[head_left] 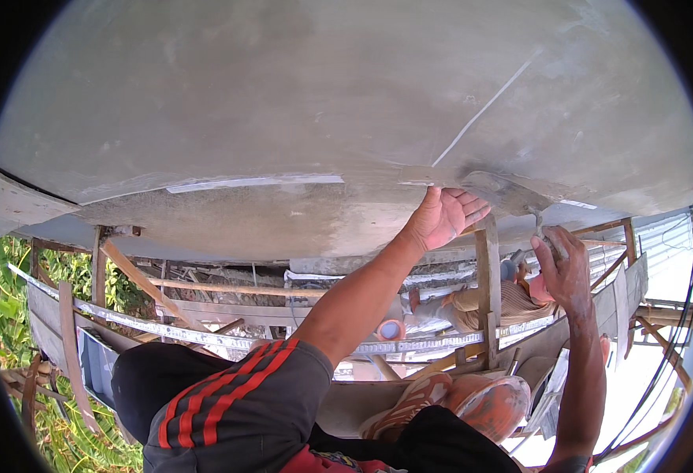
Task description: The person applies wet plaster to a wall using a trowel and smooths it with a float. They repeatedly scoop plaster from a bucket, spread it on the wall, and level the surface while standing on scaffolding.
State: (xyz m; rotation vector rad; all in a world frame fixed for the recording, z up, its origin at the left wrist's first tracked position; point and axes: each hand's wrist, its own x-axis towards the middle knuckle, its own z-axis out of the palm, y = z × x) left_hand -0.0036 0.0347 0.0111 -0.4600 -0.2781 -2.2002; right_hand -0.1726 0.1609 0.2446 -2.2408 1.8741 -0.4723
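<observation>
My left hand (449,217) is raised at the edge of the grey plastered surface (315,94), palm showing and fingers apart, holding nothing. Whether its fingertips touch the surface is unclear. My right hand (559,260), lower and farther right, grips the handle of a metal trowel (504,191). The trowel's flat blade lies against the plaster, just right of my left hand. A thin pale strip (484,106) runs diagonally across the surface above them, and a longer pale strip (252,183) lies along its edge to the left.
Wooden scaffold posts (488,292) and rails surround me. An orange bucket (496,414) sits beside my shoe (402,406) on the plank. A co-worker (496,307) is below, behind the post. Black cables (681,331) hang at the right; plants (3,299) are at the left.
</observation>
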